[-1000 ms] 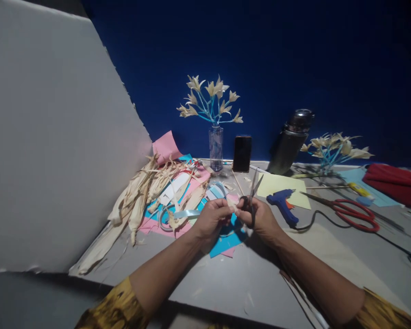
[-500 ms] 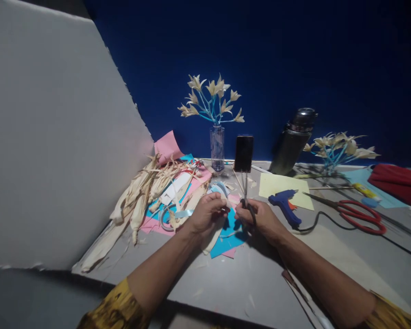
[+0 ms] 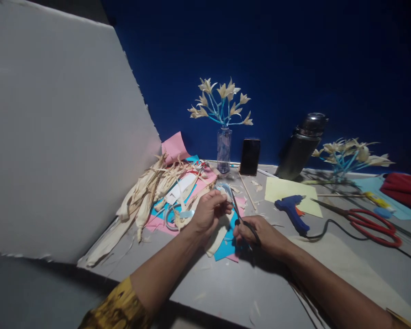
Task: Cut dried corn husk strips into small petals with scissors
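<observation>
My right hand has its fingers in the dark handles of a pair of scissors. Their narrow blades point up and tilt left, passing close to the fingertips of my left hand. That left hand is closed in a pinch; whatever lies between thumb and fingers is too small and hidden to name. Beneath both hands lie a blue paper sheet and a pale strip of corn husk. To the left, dried corn husks are heaped over pink and blue paper.
A glass vase of husk flowers stands by the wall, beside a phone and a dark flask. On the right are a blue glue gun with its cord, large red-handled scissors and yellow paper.
The scissors in my right hand have swung from upright to a leftward tilt, bringing the blades nearer my left fingers. The whole view has shifted, with objects appearing slightly further right.
</observation>
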The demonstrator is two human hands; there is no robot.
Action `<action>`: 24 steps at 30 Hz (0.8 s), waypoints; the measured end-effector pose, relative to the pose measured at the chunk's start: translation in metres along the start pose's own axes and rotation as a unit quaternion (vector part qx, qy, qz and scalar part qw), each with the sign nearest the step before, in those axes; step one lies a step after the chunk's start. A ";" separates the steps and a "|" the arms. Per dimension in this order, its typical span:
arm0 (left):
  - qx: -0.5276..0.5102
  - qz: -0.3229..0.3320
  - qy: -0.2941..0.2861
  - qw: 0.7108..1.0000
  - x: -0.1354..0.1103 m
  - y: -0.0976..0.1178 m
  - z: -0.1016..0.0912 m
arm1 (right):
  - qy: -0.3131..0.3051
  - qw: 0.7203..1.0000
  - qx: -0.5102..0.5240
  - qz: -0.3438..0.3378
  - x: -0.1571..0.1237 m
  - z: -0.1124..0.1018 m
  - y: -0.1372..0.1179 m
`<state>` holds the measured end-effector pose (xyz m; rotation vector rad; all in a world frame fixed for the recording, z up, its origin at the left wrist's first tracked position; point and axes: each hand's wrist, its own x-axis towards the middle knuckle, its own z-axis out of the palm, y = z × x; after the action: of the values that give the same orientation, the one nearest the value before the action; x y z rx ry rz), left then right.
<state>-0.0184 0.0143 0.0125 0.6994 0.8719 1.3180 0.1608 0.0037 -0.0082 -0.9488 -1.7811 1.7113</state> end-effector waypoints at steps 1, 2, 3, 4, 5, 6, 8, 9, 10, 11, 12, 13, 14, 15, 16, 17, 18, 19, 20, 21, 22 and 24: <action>0.004 -0.001 -0.001 1.000 0.000 0.000 -0.001 | 0.005 1.000 -0.009 -0.001 0.000 0.000 0.001; 0.007 0.000 -0.001 1.000 0.000 -0.001 -0.001 | 0.010 1.000 -0.019 -0.002 0.000 0.000 0.001; 0.009 0.001 -0.002 1.000 0.000 -0.001 -0.001 | 0.014 1.000 -0.028 -0.004 0.001 0.000 0.002; 0.010 0.002 -0.003 1.000 -0.001 0.000 -0.001 | 0.016 0.999 -0.034 -0.003 0.001 0.000 0.003; 0.011 0.004 -0.004 1.000 -0.001 0.000 0.000 | 0.019 0.999 -0.037 0.000 0.001 0.000 0.004; 0.012 0.005 -0.004 1.000 -0.001 0.000 0.000 | 0.021 0.999 -0.040 0.003 0.001 0.000 0.005; 0.013 0.010 -0.004 1.000 -0.002 0.001 0.002 | 0.021 0.999 -0.047 0.012 0.002 0.000 0.005; 0.014 0.011 -0.003 1.000 -0.002 0.002 0.002 | 0.019 0.998 -0.053 0.016 0.002 0.000 0.004; 0.014 0.012 -0.001 1.000 -0.001 0.002 0.002 | 0.019 0.998 -0.060 0.019 0.002 0.001 0.004; 0.015 0.012 0.000 1.000 -0.001 0.002 0.002 | 0.018 0.997 -0.065 0.022 0.002 0.001 0.003; 0.015 0.012 0.000 1.000 -0.001 0.002 0.002 | 0.018 0.997 -0.067 0.026 0.002 0.001 0.002; 0.016 0.011 0.000 1.000 -0.001 0.002 0.002 | 0.020 0.997 -0.066 0.029 0.002 0.002 0.002; 0.016 0.011 0.000 1.000 0.000 0.002 0.002 | 0.021 0.997 -0.063 0.033 0.002 0.002 0.002; 0.017 0.010 0.001 1.000 0.000 0.002 0.001 | 0.021 0.997 -0.059 0.037 0.002 0.002 0.002; 0.018 0.010 0.001 1.000 0.000 0.002 0.001 | 0.020 0.997 -0.055 0.040 0.002 0.001 0.002; 0.019 0.010 0.002 1.000 -0.001 0.002 0.001 | 0.019 0.998 -0.053 0.039 0.002 0.001 0.002; 0.020 0.010 0.003 1.000 -0.001 0.003 0.001 | 0.018 0.998 -0.051 0.038 0.002 0.001 0.003; 0.021 0.010 0.003 1.000 -0.001 0.003 0.001 | 0.018 0.998 -0.049 0.037 0.002 0.001 0.003; 0.022 0.009 0.003 1.000 -0.001 0.003 0.002 | 0.019 0.998 -0.044 0.037 0.002 0.001 0.003; 0.023 0.009 0.002 1.000 -0.002 0.003 0.002 | 0.019 0.998 -0.035 0.040 0.002 0.001 0.003; 0.023 0.009 0.001 1.000 -0.002 0.003 0.002 | 0.020 0.998 -0.024 0.048 0.002 0.002 0.003; 0.020 0.008 -0.004 1.000 -0.001 0.003 0.002 | 0.025 0.998 0.000 0.062 0.001 0.003 0.004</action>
<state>-0.0185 0.0137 0.0158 0.7443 0.8897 1.3149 0.1584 0.0029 -0.0123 -1.1129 -1.7237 1.7462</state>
